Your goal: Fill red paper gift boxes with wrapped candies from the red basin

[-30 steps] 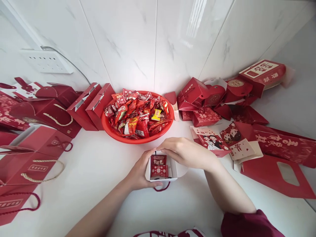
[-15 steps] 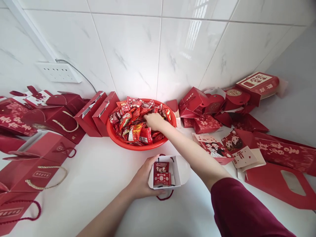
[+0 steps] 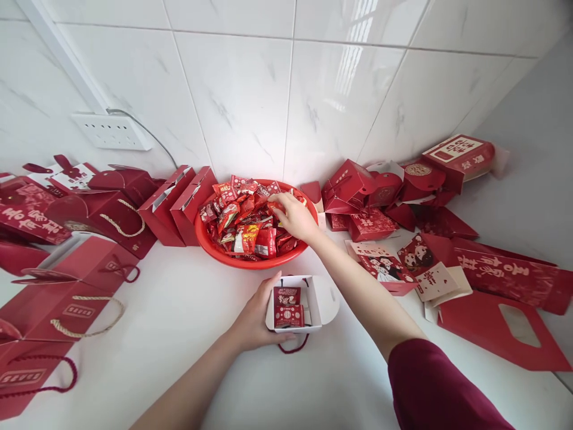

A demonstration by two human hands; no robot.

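Observation:
My left hand (image 3: pixel 259 313) is wrapped round the left side of a small open box (image 3: pixel 316 307), white inside, with a dark red cord handle (image 3: pixel 295 347). Red wrapped candies (image 3: pixel 289 315) lie in the box, towards its left side. My right hand (image 3: pixel 293 216) is over the right part of a red plastic basin (image 3: pixel 215 254) heaped with red candy packets (image 3: pixel 246 237). Its fingers are closed in a pinch on a red-orange wrapped candy (image 3: pixel 276 206), partly hidden by the fingers.
Red gift boxes with rope handles (image 3: pixel 85 304) line the left side. Two upright red boxes (image 3: pixel 168 206) stand beside the basin. More boxes (image 3: pixel 349 186) and flat red cartons (image 3: pixel 501 328) lie on the right. Behind is a tiled wall with a socket strip (image 3: pixel 111 131).
My right hand has lifted a little out of the candy heap and shifted right, its fingers now showing. My left hand still holds the box, slightly further left and up in view.

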